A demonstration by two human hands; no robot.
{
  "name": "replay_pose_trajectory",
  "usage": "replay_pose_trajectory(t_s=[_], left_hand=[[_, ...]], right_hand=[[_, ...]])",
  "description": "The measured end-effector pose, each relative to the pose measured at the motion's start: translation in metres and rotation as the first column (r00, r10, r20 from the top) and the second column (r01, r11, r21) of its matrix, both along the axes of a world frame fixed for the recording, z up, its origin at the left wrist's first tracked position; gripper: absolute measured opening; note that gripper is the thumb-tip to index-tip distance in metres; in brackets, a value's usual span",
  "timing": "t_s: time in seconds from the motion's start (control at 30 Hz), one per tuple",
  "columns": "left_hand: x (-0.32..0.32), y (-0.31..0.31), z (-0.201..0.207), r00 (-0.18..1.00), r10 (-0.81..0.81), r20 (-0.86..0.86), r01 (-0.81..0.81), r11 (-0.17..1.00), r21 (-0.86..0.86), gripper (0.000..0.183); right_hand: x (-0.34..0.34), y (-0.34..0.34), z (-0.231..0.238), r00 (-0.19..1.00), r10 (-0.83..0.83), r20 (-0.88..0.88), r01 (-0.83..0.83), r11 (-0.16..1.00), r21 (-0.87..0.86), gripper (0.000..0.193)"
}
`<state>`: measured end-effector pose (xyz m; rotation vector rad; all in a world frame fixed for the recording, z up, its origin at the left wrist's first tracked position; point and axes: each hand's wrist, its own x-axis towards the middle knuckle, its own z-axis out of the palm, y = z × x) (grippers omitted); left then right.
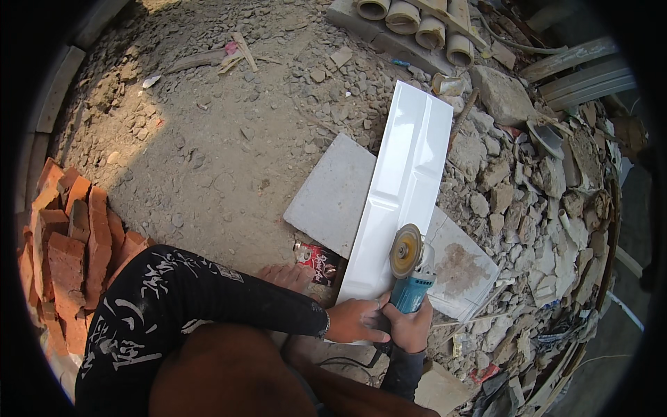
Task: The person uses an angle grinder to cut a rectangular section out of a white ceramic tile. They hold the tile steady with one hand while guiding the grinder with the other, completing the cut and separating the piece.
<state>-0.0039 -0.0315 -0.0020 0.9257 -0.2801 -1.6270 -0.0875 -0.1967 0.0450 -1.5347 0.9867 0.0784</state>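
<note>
An angle grinder (pixel 411 295) with a teal body is held over a long, glossy white tile (pixel 397 174). Its round, worn disc (pixel 405 251) stands above the tile's surface at the front end. My right hand (pixel 411 326) wraps round the grinder's body from the right. From the left, my left hand (pixel 356 321) closes its fingers and thumb about the dark rear part of the tool; the exact contact is partly hidden. Raised rectangular panels pattern the tile, which lies tilted away across two grey slabs, a left one (pixel 332 194) and a right one (pixel 458 267).
Orange-red bricks (pixel 73 257) are heaped at left. Broken rubble (pixel 514 201) covers the right side. Pale pipes (pixel 406 24) lie at the far end. A red-and-black packet (pixel 316 263) rests by my bare foot (pixel 286 276). A dark cable (pixel 347 363) runs below my hands.
</note>
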Motion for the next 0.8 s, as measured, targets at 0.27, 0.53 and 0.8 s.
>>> replay_pose_trajectory(t_s=[0.27,0.53,0.8], left_hand=[[-0.0050,0.0013,-0.0019,1.000,0.011,-0.011,-0.011,1.000,0.003,0.117],[-0.0059,0.0018,-0.0032,1.000,0.013,-0.017,-0.014,1.000,-0.004,0.118],[-0.0029,0.0026,0.0000,1.000,-0.012,0.014,0.012,1.000,0.010,0.119]], right_hand=[[-0.0022,0.0012,-0.0019,1.000,0.002,-0.013,-0.003,0.999,-0.048,0.027],[-0.0052,0.0000,-0.0046,1.000,0.014,-0.022,-0.015,0.998,-0.064,0.026],[-0.0022,0.0013,0.0000,1.000,0.014,-0.026,-0.016,0.997,-0.074,0.025]])
